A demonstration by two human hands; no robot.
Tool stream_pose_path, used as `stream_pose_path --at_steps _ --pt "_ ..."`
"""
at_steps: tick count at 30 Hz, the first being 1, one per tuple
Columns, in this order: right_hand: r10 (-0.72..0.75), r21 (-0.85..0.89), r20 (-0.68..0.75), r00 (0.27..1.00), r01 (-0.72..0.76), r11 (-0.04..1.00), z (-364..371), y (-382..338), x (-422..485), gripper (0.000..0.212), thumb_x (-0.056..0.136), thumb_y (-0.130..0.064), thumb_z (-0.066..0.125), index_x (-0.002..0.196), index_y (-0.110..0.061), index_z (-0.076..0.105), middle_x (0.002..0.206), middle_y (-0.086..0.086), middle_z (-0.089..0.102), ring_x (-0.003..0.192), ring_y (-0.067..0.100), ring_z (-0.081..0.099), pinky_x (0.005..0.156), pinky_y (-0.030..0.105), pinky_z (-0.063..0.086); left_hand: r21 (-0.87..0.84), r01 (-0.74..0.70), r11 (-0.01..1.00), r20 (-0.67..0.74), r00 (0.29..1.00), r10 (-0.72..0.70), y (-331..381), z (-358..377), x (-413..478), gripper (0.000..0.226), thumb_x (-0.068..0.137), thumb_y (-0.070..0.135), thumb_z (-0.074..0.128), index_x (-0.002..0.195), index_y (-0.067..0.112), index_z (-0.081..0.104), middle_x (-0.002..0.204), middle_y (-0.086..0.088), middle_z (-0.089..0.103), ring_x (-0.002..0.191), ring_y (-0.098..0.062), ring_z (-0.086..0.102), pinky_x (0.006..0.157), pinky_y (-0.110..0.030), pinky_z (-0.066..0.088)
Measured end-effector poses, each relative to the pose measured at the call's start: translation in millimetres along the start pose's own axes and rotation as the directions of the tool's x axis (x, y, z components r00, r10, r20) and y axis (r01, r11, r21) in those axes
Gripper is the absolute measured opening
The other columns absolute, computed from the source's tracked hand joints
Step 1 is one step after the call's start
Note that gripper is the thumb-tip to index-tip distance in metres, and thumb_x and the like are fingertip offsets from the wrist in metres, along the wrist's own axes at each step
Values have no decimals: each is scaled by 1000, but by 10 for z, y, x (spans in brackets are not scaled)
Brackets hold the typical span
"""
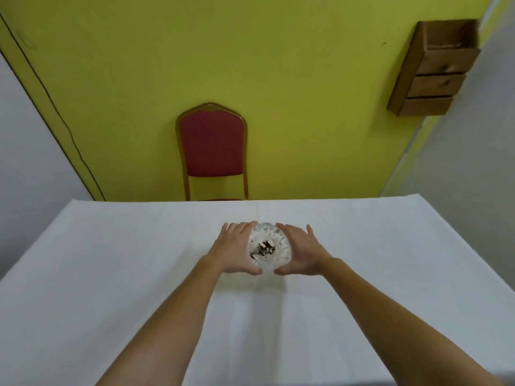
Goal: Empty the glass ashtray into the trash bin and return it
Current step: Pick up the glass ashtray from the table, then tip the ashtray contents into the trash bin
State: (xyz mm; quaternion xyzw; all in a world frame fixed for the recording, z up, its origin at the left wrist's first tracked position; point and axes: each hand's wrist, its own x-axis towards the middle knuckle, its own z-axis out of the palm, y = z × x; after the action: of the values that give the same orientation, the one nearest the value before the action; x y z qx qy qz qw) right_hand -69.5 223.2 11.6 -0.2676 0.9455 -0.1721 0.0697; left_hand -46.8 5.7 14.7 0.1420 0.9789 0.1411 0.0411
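Observation:
A round cut-glass ashtray [269,247] with dark ash and butts in its middle sits on the white-clothed table [111,274], a little beyond the table's centre. My left hand [232,250] cups its left side, fingers along the far rim and thumb at the near rim. My right hand [302,252] cups the right side the same way. Both hands touch the glass. I cannot tell whether the ashtray is lifted off the cloth. No trash bin is in view.
A red padded chair [212,147] with a gold frame stands behind the table's far edge, against a yellow-green wall. A brown cardboard box [434,71] hangs or stands at the upper right. White walls flank both sides.

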Motion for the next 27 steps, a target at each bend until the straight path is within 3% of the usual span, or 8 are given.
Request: stream_pose_path --at_steps 3,7,9,12,16,18,21,27 --pt "56 51 -70 996 -52 997 -239 -155 -133 118 58 -53 78 149 -14 15 152 5 35 137 22 35 115 57 15 -16 -82 996 -53 995 81 57 -225 5 121 52 64 75 150 18 22 148 0 36 133 -22 29 115 -36 19" --pt "191 367 -125 974 -134 920 -510 -301 -405 116 60 -23 88 150 -12 16 148 7 36 122 18 47 99 22 39 -24 -216 976 -122 970 212 233 -514 38 119 51 64 77 148 19 26 145 1 40 128 -20 31 109 -32 22" --pt "289 567 -95 953 -187 803 -624 -346 -625 116 62 -8 87 151 -13 12 144 5 40 114 14 53 90 17 44 23 -276 961 -105 955 277 416 -609 74 119 51 67 75 148 20 26 144 0 42 129 -21 31 114 -37 18" --pt "385 834 -55 921 -169 526 -707 -312 -1156 107 72 4 78 152 -13 8 131 -5 48 111 18 62 85 18 54 49 -367 929 -41 929 369 832 -569 56 119 52 68 74 149 19 26 144 -3 43 133 -25 31 117 -47 15" --pt "580 988 -44 813 -50 145 -725 -179 -1921 66 87 -18 66 143 -19 32 117 -4 65 98 19 69 79 26 58 -18 -499 866 -43 866 498 1499 -315 -47 116 51 64 77 146 19 30 139 -4 48 129 -27 36 115 -44 21" --pt "697 999 -16 717 -21 44 -694 -72 -2298 37 94 -31 55 126 -13 53 109 3 70 87 18 71 79 28 59 -23 -579 815 -31 815 578 1880 -172 -110 116 50 64 77 146 19 30 139 -4 48 129 -27 37 115 -46 19" --pt "801 998 42 597 15 -64 -601 98 -2831 35 98 -38 44 109 -13 65 95 5 74 78 15 72 72 26 61 -11 -677 736 31 736 677 2403 4 -208 118 51 65 76 149 19 26 145 -2 44 133 -26 35 117 -50 16" --pt "913 984 83 400 112 -138 -388 358 -3809 44 98 -46 39 119 -13 62 93 3 75 82 17 71 73 31 60 -19 -833 554 137 546 826 3439 419 -306 121 54 65 76 151 17 22 150 -1 38 138 -25 31 119 -52 7"
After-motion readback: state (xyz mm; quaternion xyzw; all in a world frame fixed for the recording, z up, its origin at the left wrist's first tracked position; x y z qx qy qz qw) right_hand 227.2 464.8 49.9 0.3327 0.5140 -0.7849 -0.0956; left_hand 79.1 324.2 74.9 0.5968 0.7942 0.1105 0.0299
